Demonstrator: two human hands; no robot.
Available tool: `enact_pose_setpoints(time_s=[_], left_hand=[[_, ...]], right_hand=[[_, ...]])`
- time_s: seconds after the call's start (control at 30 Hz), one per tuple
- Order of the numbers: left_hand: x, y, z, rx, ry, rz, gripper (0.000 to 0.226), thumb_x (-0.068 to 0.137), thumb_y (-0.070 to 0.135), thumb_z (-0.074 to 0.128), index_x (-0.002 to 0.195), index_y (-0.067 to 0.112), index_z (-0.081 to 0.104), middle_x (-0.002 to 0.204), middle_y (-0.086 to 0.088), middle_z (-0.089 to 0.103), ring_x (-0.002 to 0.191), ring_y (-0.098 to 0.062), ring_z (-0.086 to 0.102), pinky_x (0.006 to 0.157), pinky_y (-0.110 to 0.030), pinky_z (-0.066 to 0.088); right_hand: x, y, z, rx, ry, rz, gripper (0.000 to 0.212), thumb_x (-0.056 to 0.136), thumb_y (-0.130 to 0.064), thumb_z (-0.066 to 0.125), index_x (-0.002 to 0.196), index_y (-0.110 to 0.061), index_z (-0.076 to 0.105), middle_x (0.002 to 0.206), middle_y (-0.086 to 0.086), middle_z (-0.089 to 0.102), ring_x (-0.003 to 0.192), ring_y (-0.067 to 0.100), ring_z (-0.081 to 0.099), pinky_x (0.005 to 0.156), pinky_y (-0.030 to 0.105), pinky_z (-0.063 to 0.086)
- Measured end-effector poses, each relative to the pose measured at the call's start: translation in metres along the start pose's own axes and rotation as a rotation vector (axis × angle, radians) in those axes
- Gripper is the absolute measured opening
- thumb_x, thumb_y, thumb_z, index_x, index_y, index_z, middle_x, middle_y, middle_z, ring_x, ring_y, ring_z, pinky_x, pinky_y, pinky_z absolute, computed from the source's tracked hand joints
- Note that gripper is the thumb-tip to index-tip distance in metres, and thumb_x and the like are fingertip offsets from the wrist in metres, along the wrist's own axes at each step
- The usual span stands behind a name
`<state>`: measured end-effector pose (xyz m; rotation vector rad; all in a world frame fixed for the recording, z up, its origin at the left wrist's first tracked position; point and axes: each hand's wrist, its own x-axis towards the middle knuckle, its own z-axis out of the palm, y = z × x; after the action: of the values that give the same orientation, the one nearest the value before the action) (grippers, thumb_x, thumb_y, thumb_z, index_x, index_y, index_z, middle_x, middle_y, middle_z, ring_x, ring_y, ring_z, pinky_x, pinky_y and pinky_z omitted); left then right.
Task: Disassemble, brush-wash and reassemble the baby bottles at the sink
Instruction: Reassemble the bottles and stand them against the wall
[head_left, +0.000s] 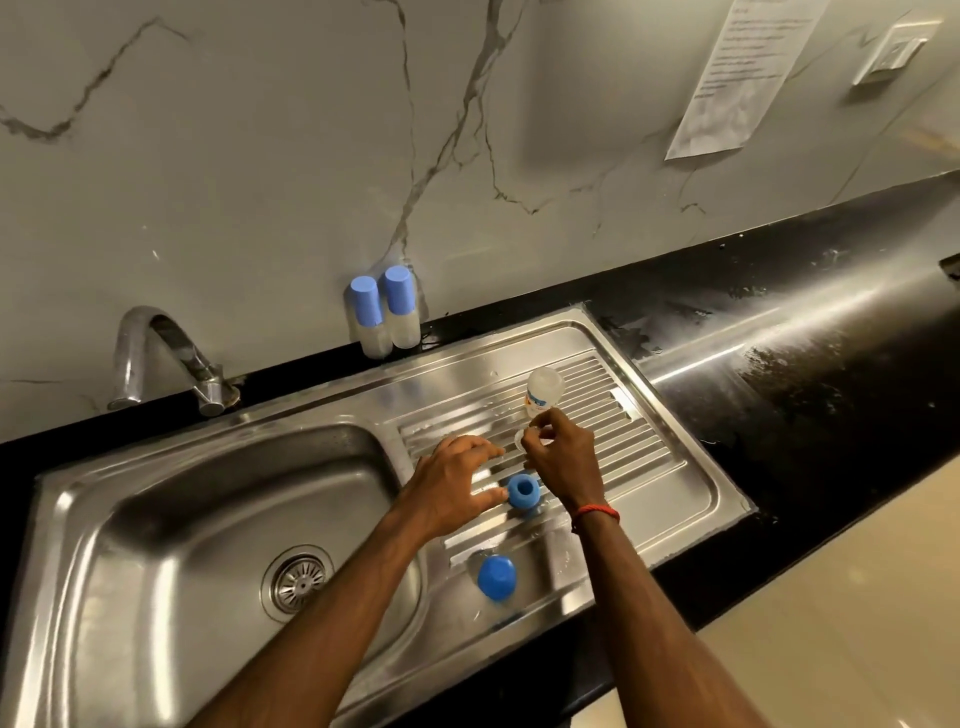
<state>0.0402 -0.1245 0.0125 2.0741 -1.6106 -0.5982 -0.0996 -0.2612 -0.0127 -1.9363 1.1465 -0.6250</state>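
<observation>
The tap (156, 353) stands behind the basin (156, 519), which is deep and steep-walled. It gives the most room for brushing, though anything dropped would slide to the drain. Two capped bottles (384, 317) stand upright, touching each other, against the wall (260, 156) at the back edge of the sink.

The left hand (457, 483) is open with fingers spread, hovering just beside the blue ring (521, 491), which sits on the drainboard (649, 467) with its hole up. The ring looks like stiff, light plastic, probably wet and slick, so it is best pinched across its outer wall. Nearer the front edge lies the blue cap (496, 577), dome up. It is light and close enough to the lip to be knocked off.

The right hand (561, 457) pinches a small clear piece between thumb and fingertips, most likely the teat (524, 439). It should be soft and floppy, best held by its flange and not squeezed. Just beyond the fingertips the open bottle (543, 397) lies on its side on the ribs. It is thin, clear, light and apt to roll, so grip it round the body. Whether the fingers touch its neck I cannot tell.

To the right, the wet black table (831, 364) offers flat room.
</observation>
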Motion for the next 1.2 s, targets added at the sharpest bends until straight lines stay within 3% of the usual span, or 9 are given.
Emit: enact_pose_setpoints(time_s=[0.13, 0.23, 0.47, 0.67, 0.73, 0.9, 1.0, 1.1, 1.2], left_hand=[[0.016, 0.013, 0.02, 0.009, -0.025, -0.025, 0.063, 0.085, 0.048, 0.072, 0.141, 0.03, 0.051, 0.139, 0.006, 0.053, 0.127, -0.014, 0.05, 0.101, -0.037, 0.049], [0.025, 0.02, 0.037, 0.095, -0.043, -0.031, 0.062, 0.086, 0.049, 0.072, 0.14, 0.028, 0.05, 0.135, 0.004, 0.056, 0.124, -0.016, 0.052, 0.098, -0.032, 0.047], [0.04, 0.028, 0.062, 0.196, -0.127, -0.037, 0.055, 0.085, 0.043, 0.075, 0.134, 0.032, 0.051, 0.13, 0.003, 0.055, 0.122, -0.017, 0.053, 0.094, -0.033, 0.048], [0.039, 0.015, 0.068, 0.2, -0.077, -0.01, 0.05, 0.088, 0.033, 0.074, 0.135, 0.029, 0.055, 0.125, 0.001, 0.057, 0.11, -0.014, 0.058, 0.086, -0.027, 0.052], [0.038, 0.013, 0.066, 0.082, -0.06, -0.06, 0.048, 0.089, 0.032, 0.073, 0.133, 0.026, 0.056, 0.122, 0.0, 0.058, 0.104, -0.013, 0.059, 0.084, -0.027, 0.054], [0.034, 0.009, 0.04, -0.496, 0.089, -0.225, 0.045, 0.088, 0.02, 0.076, 0.13, 0.023, 0.062, 0.119, 0.002, 0.063, 0.102, -0.012, 0.064, 0.079, -0.019, 0.054], [0.025, 0.002, 0.015, -0.692, 0.108, -0.236, 0.043, 0.086, 0.021, 0.078, 0.126, 0.028, 0.066, 0.115, 0.005, 0.07, 0.099, -0.01, 0.069, 0.082, -0.024, 0.058], [0.012, -0.001, -0.009, -0.852, 0.102, -0.179, 0.041, 0.086, 0.014, 0.076, 0.126, 0.022, 0.066, 0.112, 0.001, 0.073, 0.103, -0.014, 0.07, 0.089, -0.033, 0.058], [-0.003, 0.0, -0.028, -1.051, 0.227, -0.224, 0.038, 0.089, 0.008, 0.072, 0.126, 0.013, 0.063, 0.112, -0.006, 0.072, 0.1, -0.018, 0.072, 0.081, -0.031, 0.06]], right_hand=[[-0.005, 0.011, -0.01, -0.042, -0.01, -0.033, 0.013, 0.087, -0.016, 0.071, 0.1, -0.015, 0.067, 0.095, -0.001, 0.067, 0.08, 0.017, 0.069, 0.072, 0.033, 0.06], [-0.01, 0.018, -0.016, -0.079, -0.008, -0.049, 0.014, 0.086, -0.021, 0.075, 0.098, -0.022, 0.067, 0.093, -0.007, 0.066, 0.079, 0.011, 0.065, 0.071, 0.029, 0.056], [-0.017, 0.029, -0.029, -0.142, -0.011, -0.03, 0.023, 0.081, -0.017, 0.079, 0.1, -0.022, 0.068, 0.099, -0.001, 0.069, 0.087, 0.014, 0.064, 0.076, 0.034, 0.057], [-0.017, 0.026, -0.028, -0.151, -0.028, -0.045, 0.022, 0.081, -0.011, 0.076, 0.101, -0.017, 0.07, 0.094, 0.0, 0.07, 0.08, 0.013, 0.063, 0.074, 0.039, 0.058], [-0.016, 0.021, -0.027, -0.141, -0.032, -0.07, 0.02, 0.081, -0.013, 0.076, 0.101, -0.015, 0.07, 0.093, 0.001, 0.07, 0.079, 0.014, 0.062, 0.074, 0.037, 0.057], [-0.011, 0.009, -0.025, -0.083, 0.003, -0.062, 0.022, 0.082, -0.019, 0.076, 0.103, -0.018, 0.073, 0.096, -0.003, 0.066, 0.087, 0.012, 0.058, 0.073, 0.025, 0.047], [-0.008, -0.007, -0.023, 0.035, -0.052, -0.043, 0.021, 0.085, -0.03, 0.076, 0.105, -0.024, 0.074, 0.095, -0.006, 0.068, 0.086, 0.012, 0.063, 0.073, 0.031, 0.054], [-0.006, -0.03, -0.02, 0.179, -0.154, -0.041, 0.02, 0.087, -0.036, 0.074, 0.104, -0.026, 0.074, 0.086, -0.001, 0.071, 0.075, 0.017, 0.069, 0.066, 0.041, 0.061], [-0.005, -0.052, -0.01, 0.25, -0.239, -0.088, 0.024, 0.084, -0.035, 0.073, 0.106, -0.028, 0.072, 0.081, 0.008, 0.072, 0.075, 0.025, 0.072, 0.068, 0.05, 0.061]])
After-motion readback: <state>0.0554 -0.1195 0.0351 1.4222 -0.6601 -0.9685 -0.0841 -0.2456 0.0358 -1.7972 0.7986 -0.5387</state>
